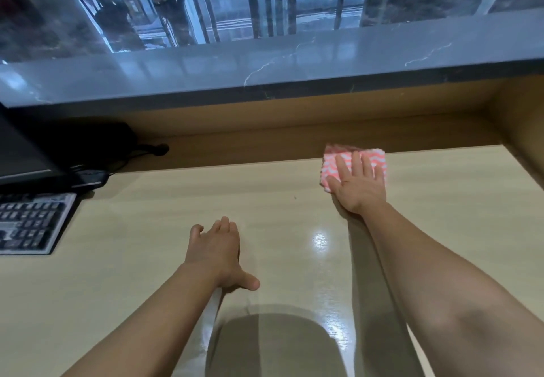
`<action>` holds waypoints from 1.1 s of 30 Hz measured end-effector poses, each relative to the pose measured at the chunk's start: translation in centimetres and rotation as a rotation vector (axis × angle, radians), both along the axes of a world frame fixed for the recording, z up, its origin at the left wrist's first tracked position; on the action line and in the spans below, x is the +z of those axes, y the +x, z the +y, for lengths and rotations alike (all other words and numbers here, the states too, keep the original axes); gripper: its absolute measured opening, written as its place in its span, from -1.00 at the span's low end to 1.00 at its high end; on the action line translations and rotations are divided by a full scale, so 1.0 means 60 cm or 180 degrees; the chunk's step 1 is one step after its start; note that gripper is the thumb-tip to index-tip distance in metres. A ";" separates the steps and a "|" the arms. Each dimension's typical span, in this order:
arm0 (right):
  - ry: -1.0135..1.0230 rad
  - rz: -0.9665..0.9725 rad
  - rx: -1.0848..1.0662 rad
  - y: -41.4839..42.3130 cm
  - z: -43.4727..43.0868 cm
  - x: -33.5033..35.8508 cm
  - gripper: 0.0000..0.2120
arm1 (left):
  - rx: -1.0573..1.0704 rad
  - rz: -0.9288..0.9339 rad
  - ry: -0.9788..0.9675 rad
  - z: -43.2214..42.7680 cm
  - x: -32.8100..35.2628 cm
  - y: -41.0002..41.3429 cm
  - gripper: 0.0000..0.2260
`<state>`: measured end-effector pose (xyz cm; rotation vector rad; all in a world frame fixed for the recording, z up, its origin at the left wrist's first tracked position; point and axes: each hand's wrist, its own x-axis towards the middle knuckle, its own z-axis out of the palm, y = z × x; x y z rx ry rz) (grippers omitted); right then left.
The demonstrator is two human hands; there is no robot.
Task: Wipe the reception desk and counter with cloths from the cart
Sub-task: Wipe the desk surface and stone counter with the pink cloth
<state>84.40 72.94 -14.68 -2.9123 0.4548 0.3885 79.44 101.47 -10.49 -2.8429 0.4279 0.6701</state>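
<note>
Desk (147, 303) is stretching wide under both arms, w/ the marble counter (265, 64) running above its back edge. Right hand (360, 188) is pressing flat, fingers straight & slightly spread, on the pink cloth (331, 170) at the far right, by the back panel. Left hand (216, 254) is resting open, holding nothing. Unwiped surface probably lying leftward.

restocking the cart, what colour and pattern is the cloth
Pink and white zigzag stripes on the cloth, in the head view.
</note>
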 end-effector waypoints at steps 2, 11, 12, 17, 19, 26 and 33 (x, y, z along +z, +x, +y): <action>0.0025 0.0024 -0.0139 0.001 0.017 0.001 -0.41 | -0.0012 -0.0004 -0.0025 0.000 -0.003 0.001 -0.11; 0.0062 -0.0204 0.0657 -0.016 0.221 -0.023 -0.41 | 0.0008 -0.0105 -0.0214 0.010 -0.013 -0.002 -0.17; 0.0072 -0.0205 0.0833 -0.021 0.247 -0.024 -0.41 | 0.0022 -0.0102 -0.0219 0.010 -0.013 -0.001 -0.15; 0.0089 -0.0179 0.1329 -0.031 0.275 -0.023 -0.41 | 0.0047 0.0080 0.0080 -0.001 -0.008 0.000 0.04; 0.0177 -0.0192 0.1390 -0.031 0.246 -0.021 -0.41 | 0.0025 0.0131 0.0170 -0.009 -0.002 0.002 -0.12; 0.0140 -0.0288 0.0554 -0.063 0.074 -0.020 -0.41 | 0.0121 0.0152 0.0272 -0.014 -0.002 0.004 -0.06; -0.0078 -0.0187 -0.0208 -0.101 -0.037 -0.011 -0.43 | 0.0087 -0.0073 -0.0005 0.005 -0.005 -0.011 -0.02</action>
